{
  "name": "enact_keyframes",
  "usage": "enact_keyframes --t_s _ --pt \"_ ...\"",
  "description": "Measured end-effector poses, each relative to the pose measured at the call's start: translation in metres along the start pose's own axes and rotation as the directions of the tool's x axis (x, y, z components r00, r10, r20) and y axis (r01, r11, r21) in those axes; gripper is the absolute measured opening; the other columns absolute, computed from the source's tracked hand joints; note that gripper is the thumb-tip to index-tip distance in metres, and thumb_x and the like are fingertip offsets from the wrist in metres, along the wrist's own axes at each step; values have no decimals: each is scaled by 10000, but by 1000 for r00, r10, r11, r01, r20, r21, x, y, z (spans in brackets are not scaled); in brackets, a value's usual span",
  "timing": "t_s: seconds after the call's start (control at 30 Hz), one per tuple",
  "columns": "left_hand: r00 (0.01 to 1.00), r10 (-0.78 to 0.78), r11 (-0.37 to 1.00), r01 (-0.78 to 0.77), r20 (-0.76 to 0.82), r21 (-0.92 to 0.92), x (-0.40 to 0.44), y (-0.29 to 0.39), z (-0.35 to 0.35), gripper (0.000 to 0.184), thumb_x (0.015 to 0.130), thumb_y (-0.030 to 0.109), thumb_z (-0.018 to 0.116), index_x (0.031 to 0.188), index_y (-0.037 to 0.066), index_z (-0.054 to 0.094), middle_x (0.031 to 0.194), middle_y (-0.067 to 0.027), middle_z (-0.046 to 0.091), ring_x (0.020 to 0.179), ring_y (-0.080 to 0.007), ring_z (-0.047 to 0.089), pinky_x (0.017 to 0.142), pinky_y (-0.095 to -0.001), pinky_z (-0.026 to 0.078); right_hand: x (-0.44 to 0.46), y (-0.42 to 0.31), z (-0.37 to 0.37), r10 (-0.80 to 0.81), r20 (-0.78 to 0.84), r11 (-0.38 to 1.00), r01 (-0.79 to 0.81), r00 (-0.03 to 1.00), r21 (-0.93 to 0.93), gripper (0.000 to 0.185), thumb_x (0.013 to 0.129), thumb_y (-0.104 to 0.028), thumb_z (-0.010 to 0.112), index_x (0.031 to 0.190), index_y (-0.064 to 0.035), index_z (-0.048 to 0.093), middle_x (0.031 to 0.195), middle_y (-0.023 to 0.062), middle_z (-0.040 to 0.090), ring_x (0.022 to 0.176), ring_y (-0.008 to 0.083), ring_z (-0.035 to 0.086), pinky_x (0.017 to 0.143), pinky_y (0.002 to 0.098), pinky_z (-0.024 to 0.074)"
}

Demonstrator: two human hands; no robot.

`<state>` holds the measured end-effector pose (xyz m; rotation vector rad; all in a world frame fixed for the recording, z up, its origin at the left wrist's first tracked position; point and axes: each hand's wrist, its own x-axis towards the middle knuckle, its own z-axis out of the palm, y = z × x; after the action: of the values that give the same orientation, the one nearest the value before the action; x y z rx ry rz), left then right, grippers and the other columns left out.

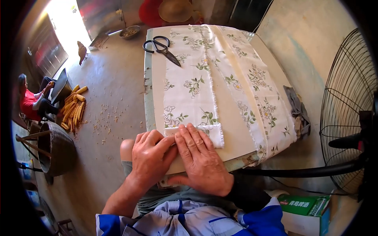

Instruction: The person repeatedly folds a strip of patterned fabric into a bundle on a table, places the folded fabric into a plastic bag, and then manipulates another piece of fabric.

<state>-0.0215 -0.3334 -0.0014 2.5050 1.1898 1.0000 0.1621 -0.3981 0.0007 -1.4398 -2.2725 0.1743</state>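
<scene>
A strip of white floral fabric (193, 88) lies lengthwise on the board-topped table, its near end folded back to show the plain underside (215, 135). My left hand (151, 155) is at the left corner of that fold, fingers bent and thumb drawn in against the cloth. Flat across the fold rests my right hand (202, 161), its fingers stretched forward and pressing down. Black-handled scissors (161, 49) lie at the far left, partly over the fabric. Another length of floral fabric (260, 82) runs along the right side with a frayed edge.
A large fan (346, 102) stands at the right, near a grey cloth (297, 110) at the table edge. Left, a seated person in red (31, 102) is beside corn cobs (73, 110) and a basket (59, 149). A chicken (82, 52) stands near the doorway.
</scene>
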Motion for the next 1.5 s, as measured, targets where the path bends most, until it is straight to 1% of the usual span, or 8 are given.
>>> enact_keyframes --t_s 0.4,0.5,0.67,0.7,0.77,0.83,1.23,1.5 --pt "999 1 999 -3 39 49 1 0 -4 252 812 202 889 1035 144 785 875 -22 592 833 -257 657 807 -430 509 -31 32 -29 124 90 984 -111 988 -141 1260 792 -787 736 1575 147 416 1701 348 327 1615 481 287 1327 561 208" --pt "996 41 987 -28 -80 157 3 14 -11 374 784 180 911 1121 87 778 976 -88 636 885 -292 630 808 -425 511 -31 32 -28 126 95 982 -111 987 -151 1281 788 -807 727 1577 150 407 1700 351 325 1614 489 282 1323 570 208" --pt "959 277 933 -282 -54 -224 3 49 0 555 761 255 943 1241 55 750 1252 -145 691 1154 -372 680 1033 -518 531 -31 32 -28 140 118 978 -119 983 -172 1113 895 -680 708 1592 133 406 1702 347 323 1620 477 277 1327 564 216" --pt "950 308 903 -275 52 -329 1 52 10 728 826 374 906 1407 11 661 1472 -248 611 1397 -457 577 1223 -565 400 -30 32 -27 127 152 958 -82 980 -275 1047 928 -627 685 1599 125 402 1703 347 320 1621 480 274 1327 567 216" --pt "948 266 924 -199 175 -327 6 59 21 863 869 482 851 1504 -25 561 1572 -302 512 1501 -489 459 1272 -579 313 -28 33 -26 111 219 885 4 969 -466 917 994 -521 639 1613 109 392 1705 348 314 1624 485 267 1327 572 217" --pt "921 243 940 -146 306 -308 10 52 27 1075 907 676 742 1609 -70 415 1664 -351 391 1606 -519 287 1320 -585 218 -27 32 -31 106 191 947 -41 976 -320 837 1020 -444 598 1624 95 386 1707 348 310 1625 491 261 1328 576 213" --pt "926 135 989 -146 352 4 -4 -2 -9 1036 915 673 725 1531 -127 494 1663 -305 431 1593 -437 369 1320 -554 250 -28 30 -32 83 77 981 -68 994 -183 1116 891 -720 719 1526 161 460 1648 378 390 1572 507 350 1287 602 278" --pt "954 120 992 -129 274 13 -15 2 -8 903 907 568 795 1506 -63 551 1648 -240 488 1574 -403 418 1302 -601 247 -33 29 -33 46 41 981 -37 998 -191 998 880 -606 789 1497 130 519 1631 336 443 1542 480 408 1258 600 316"
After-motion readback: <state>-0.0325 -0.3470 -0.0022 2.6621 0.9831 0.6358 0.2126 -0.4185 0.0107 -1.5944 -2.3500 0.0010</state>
